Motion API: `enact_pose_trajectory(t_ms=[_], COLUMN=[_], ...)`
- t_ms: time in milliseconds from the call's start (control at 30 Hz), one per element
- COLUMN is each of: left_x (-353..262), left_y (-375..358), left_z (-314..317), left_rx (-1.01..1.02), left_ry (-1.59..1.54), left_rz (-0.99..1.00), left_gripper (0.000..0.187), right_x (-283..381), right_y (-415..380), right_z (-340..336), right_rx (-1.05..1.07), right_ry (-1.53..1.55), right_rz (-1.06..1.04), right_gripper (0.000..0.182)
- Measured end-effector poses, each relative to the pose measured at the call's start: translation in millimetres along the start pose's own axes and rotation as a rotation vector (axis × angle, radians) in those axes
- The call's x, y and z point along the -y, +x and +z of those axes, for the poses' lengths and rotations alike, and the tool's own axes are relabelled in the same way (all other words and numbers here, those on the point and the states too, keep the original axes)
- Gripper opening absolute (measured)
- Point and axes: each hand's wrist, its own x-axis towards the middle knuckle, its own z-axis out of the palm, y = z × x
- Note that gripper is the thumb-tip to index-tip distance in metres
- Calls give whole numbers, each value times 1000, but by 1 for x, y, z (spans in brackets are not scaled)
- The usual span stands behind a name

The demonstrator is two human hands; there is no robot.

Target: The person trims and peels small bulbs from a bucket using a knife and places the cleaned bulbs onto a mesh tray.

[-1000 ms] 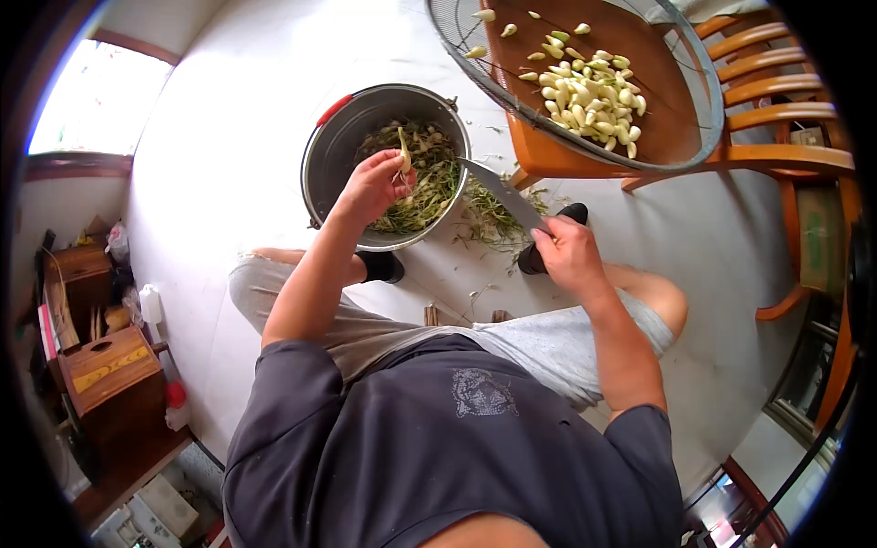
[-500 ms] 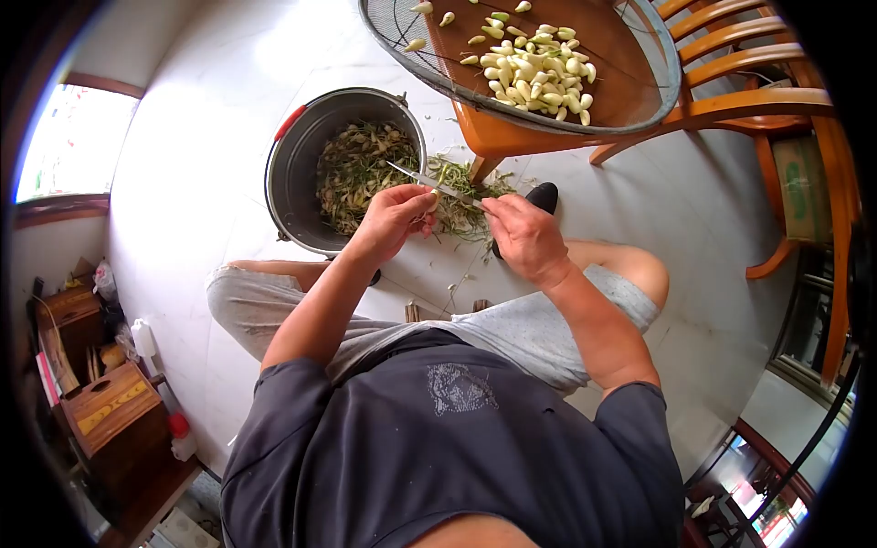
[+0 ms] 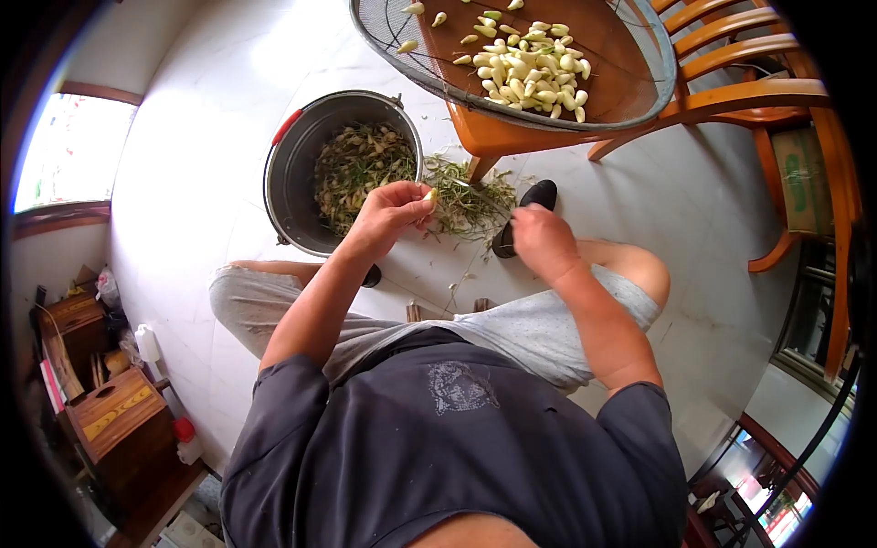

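My left hand [image 3: 395, 217] is closed just past the bucket's right rim, pinching a small pale onion-like bulb [image 3: 431, 195] between thumb and fingertips. My right hand [image 3: 544, 239], slightly blurred, is wrapped round the handle of a knife. The thin knife blade [image 3: 482, 197] points up and left, a short way apart from the bulb. Below and left stands a dark metal bucket [image 3: 280, 196] with a red handle grip. Untrimmed bulbs with dry stems [image 3: 361, 169] fill its bottom. Green and dry trimmings [image 3: 466, 215] lie on the floor beneath my hands.
A round mesh sieve [image 3: 402, 66] rests on a wooden chair [image 3: 484, 137] at the upper right, holding many trimmed white bulbs [image 3: 530, 73]. A dark shoe [image 3: 541, 194] stands beside the trimmings. Wooden boxes [image 3: 114, 406] are at the lower left.
My right hand has moved right and down, drawing the knife away from the bulb. My left hand stays nearly in place with the bulb. The view has shifted slightly.
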Motion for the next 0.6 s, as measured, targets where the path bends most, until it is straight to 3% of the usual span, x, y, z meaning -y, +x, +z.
enact_pose_trajectory(t_ms=[267,367,467,600], left_x=[10,30,22,33], left_y=[6,19,17,19], left_z=[-4,-20,-4,2], left_rx=[-35,-30,-213,-231], left_ry=[-237,-388,-574,-630], left_rz=[32,49,71,31], left_gripper=[24,19,13,11], right_x=[13,23,33,43], right_y=[1,6,6,3], right_z=[-18,-16,-19,-17], right_rx=[-12,-112,-156,-235], right_ry=[321,405,464,485], right_rz=[57,4,-35,-154], right_gripper=[15,17,15,14])
